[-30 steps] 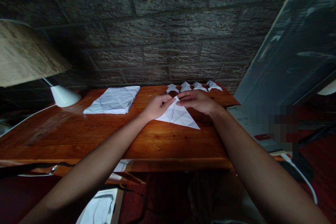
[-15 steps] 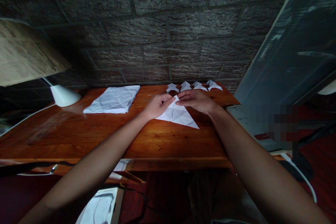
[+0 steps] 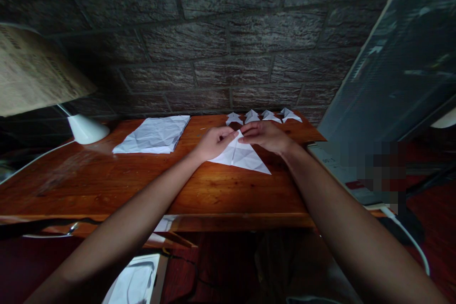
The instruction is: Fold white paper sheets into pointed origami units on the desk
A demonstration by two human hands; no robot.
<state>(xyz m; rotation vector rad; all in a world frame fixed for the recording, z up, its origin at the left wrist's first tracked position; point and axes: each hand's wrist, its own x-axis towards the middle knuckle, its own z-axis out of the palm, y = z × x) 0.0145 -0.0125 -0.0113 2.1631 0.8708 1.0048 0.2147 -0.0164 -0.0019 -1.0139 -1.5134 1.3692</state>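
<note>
Little has moved since a second ago: both hands sit at the same corner of the paper, and our view has only drifted slightly.

Paper triangle (image 3: 239, 156): white, folded, crease lines across its face. It lies flat on the wooden table (image 3: 107, 185), mid-depth and right of centre, with its apex pointing to the far side.

Left hand (image 3: 213, 143): fingers curled, forefinger and thumb closed on the apex, pinching it as far as we can judge.

Right hand (image 3: 267, 137): fingers straight and pressed together, their tips meeting the left hand's at the same apex. We cannot tell whether its thumb is under the sheet, so its grip stays undetermined.

Handling, our judgement: very light, thin and limp except along the folds. It should slide easily on the polished wood and will keep any stray crease. It is best taken at a corner or along a folded edge between fingertip and thumb, with light pressure.

Surroundings:
- Four small folded pieces (image 3: 263, 116) stand in a row at the far edge, just beyond the hands.
- Stack of creased sheets (image 3: 154, 135) lies to the left, well apart from the triangle.
- White lamp base (image 3: 87, 129) stands at far left, with its shade (image 3: 35, 76) above.
- Brick wall (image 3: 228, 57) rises behind the table.
</note>
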